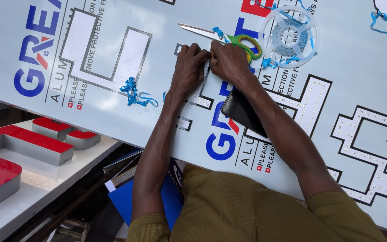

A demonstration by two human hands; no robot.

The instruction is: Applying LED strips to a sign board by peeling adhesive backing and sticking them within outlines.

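Pressing what looks like LED strip point(199, 99) into a letter cut-out on the white panel point(157, 27) | my left hand point(189, 67) and right hand point(229, 60) pinch closed together at its top end, steadying it | green-handled scissors point(229, 38), strip reel point(290, 36) just beyond | black phone point(240, 112) under my right forearm
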